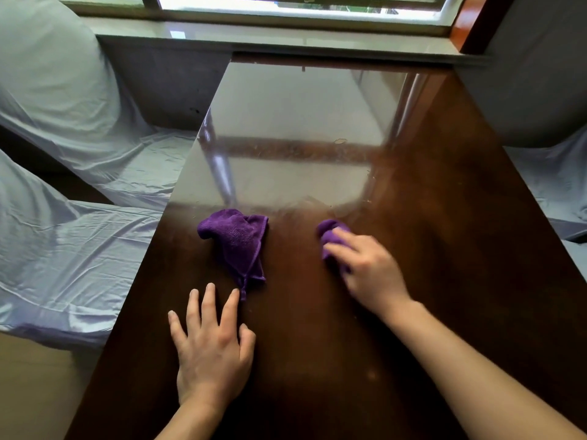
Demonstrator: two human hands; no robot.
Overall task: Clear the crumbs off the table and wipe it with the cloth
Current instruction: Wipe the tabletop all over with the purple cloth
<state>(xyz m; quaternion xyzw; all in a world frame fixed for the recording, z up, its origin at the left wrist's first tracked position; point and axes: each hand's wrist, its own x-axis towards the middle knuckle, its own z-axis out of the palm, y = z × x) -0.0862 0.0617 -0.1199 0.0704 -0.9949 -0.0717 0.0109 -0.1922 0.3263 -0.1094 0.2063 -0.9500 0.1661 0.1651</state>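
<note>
The near middle of the table [444,217] is being blocked by a loose cloth [239,241], a flat left hand [211,347] and a right hand [370,269] bunching a second cloth [330,235]. Open passage is being left across the far half and right side.

Dark glossy table [444,249], two purple cloths [238,239]

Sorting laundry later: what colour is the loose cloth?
Purple, seen in the head view: loose cloth.
</note>
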